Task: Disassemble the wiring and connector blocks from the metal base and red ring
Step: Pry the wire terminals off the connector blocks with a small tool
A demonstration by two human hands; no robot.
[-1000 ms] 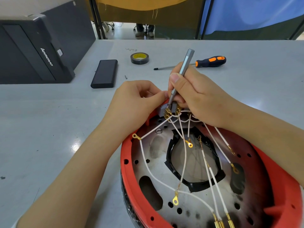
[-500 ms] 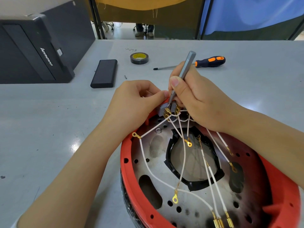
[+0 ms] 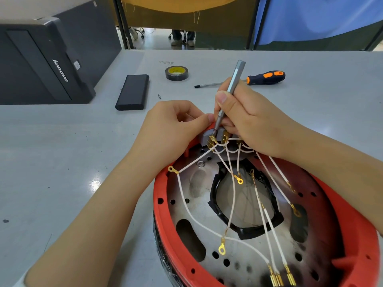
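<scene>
1. The red ring (image 3: 163, 214) with the metal base (image 3: 207, 206) inside it lies on the grey table (image 3: 62, 162), near the viewer and right of centre.
2. A grey connector block (image 3: 205, 138) sits at the ring's far edge, right under both hands.
3. The left hand (image 3: 172, 129) has its fingers curled, thumb and fingertips pinching at the block's far-left side; exactly what they pinch is hidden.
4. The right hand (image 3: 248, 125) grips a slim grey driver (image 3: 234, 79) like a pen, its tip down on the brass terminals (image 3: 212, 140) of the block.
5. The hands nearly touch at the thumbs, just above the block.
6. White wires (image 3: 187, 206) fan from the block toward the viewer across the base, ending in gold ring lugs (image 3: 222, 250) and pin ends (image 3: 276, 279).
7. A black gasket (image 3: 215, 204) rims the base's centre opening.
8. Beyond the hands lie an orange-black screwdriver (image 3: 266, 77), a tape roll (image 3: 176, 73) and a black pack (image 3: 132, 94); a black Lenovo box (image 3: 41, 65) stands far left.
</scene>
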